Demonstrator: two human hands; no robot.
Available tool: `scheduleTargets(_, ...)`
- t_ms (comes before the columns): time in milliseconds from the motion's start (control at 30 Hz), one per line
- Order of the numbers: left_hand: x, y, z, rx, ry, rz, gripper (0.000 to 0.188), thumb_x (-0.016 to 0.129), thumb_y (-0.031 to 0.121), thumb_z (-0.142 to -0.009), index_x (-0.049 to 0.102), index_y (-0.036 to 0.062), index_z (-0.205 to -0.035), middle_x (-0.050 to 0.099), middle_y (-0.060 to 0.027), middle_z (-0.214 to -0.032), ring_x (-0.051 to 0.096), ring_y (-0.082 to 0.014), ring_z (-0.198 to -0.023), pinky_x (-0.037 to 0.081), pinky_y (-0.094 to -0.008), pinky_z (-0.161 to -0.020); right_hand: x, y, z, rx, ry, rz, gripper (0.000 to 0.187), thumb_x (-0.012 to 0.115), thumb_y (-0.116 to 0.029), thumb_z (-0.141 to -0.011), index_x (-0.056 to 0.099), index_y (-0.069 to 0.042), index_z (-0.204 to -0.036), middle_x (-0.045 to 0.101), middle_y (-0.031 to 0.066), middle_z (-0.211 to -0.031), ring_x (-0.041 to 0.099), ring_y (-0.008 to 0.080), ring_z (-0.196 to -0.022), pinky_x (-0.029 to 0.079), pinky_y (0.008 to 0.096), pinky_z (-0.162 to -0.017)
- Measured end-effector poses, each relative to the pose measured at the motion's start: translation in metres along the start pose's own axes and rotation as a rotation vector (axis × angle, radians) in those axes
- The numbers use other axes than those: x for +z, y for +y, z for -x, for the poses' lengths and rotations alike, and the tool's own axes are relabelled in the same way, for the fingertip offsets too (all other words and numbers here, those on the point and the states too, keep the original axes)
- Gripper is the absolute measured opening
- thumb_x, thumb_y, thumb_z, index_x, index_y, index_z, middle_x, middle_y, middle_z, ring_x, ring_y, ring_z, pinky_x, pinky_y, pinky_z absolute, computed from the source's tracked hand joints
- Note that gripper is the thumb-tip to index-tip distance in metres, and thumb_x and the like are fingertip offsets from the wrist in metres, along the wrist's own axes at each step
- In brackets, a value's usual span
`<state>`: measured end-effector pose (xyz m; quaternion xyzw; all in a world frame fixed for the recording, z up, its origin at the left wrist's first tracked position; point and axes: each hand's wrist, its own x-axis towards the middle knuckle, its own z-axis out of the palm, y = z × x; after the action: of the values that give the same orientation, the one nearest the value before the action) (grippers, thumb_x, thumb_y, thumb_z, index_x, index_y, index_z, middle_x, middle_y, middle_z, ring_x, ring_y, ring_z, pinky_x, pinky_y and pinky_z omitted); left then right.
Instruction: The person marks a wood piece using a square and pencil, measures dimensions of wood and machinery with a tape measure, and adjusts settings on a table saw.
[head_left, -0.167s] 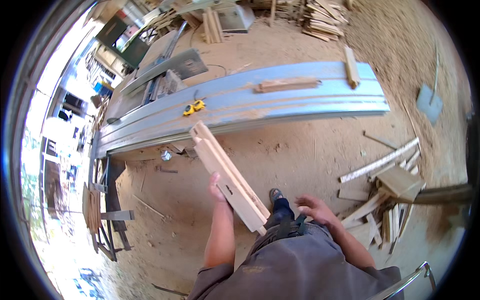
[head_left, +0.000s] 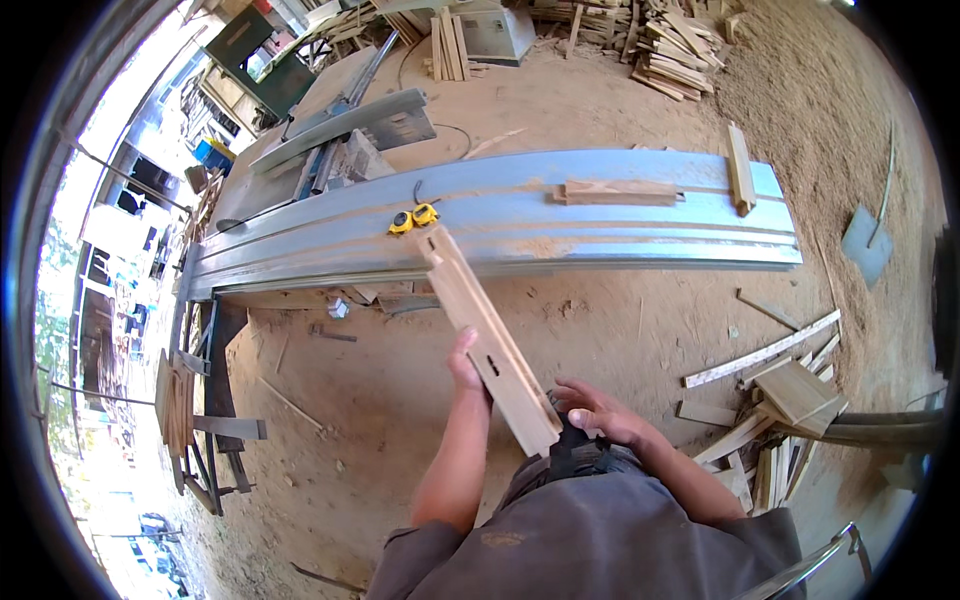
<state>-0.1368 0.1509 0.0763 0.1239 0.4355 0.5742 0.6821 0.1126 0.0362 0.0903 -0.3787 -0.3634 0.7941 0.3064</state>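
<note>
While I look down through the head camera from afar, my left hand [head_left: 466,364] grasps a long, notched timber [head_left: 482,332] partway along its left edge, above a sawdust-strewn floor [head_left: 360,410]. The timber slants, its near end close to my waist, its far end overlapping the near side of a silver metal table [head_left: 330,232] in view; whether the two touch, I cannot tell. My right hand [head_left: 605,414], fingers loosely spread, is just beside the near end with nothing visible in its grasp; contact with the wood is not clear from this angle. In my judgement, one hand alone leaves so long a piece free to pivot, so a good hold calls for the right palm under the near end, the left close to the balance point, and fingers away from the dark slot [head_left: 492,366]. The far end looks close to two yellow tape measures [head_left: 426,213], which a careless swing could knock. Two other timbers [head_left: 620,191] lie farther right on the table, worth the same clearance.
</note>
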Motion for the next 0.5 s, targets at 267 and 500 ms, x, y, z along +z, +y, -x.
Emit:
scheduleTargets(267, 0.028, 0.005, -0.127, -0.109, -0.007, -0.058, 0.046, 0.063, 0.035, -0.081, 0.064, 0.0027, -0.113, 0.066, -0.0116, -0.090, 0.066, -0.0259, -0.077, 0.056, -0.0392, -0.070, 0.001, -0.056, -0.127, 0.052, 0.144, 0.156, 0.098, 0.086, -0.014, -0.077, 0.032, -0.005, -0.158, 0.060, 0.0199, -0.130, 0.060, 0.0295, -0.117, 0.049, 0.0443, -0.102)
scheduleTargets(500, 0.048, 0.045, -0.226, 0.153, 0.221, -0.728, 0.043, 0.064, 0.027, -0.092, 0.061, -0.0051, -0.120, 0.064, -0.0144, -0.102, 0.066, -0.0273, -0.090, 0.054, -0.0395, -0.082, -0.031, -0.088, -0.225, 0.053, 0.245, -0.045, 0.102, 0.091, -0.009, -0.070, 0.038, -0.004, -0.157, 0.062, 0.0172, -0.128, 0.063, 0.0246, -0.108, 0.053, 0.0375, -0.093)
